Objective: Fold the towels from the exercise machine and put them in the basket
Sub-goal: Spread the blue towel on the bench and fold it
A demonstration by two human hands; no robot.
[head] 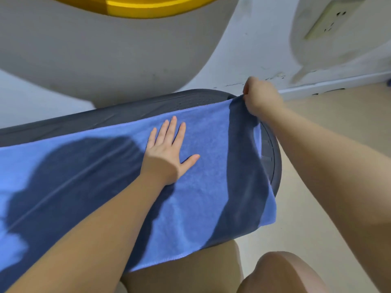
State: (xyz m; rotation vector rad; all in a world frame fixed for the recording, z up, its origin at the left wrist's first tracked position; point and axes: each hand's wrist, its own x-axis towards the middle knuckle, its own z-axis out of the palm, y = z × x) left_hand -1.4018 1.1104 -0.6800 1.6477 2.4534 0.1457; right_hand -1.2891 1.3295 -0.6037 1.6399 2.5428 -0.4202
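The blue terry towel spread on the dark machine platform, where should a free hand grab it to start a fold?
Probably the near right corner of the blue terry towel, where it hangs past the dark grey machine platform edge. Come from the right side, below. That corner drapes free, so fingers can close around it. The right hand already pinches the far right corner; the left hand lies flat on the middle.

Hands (167, 152) on blue towel (203, 187)
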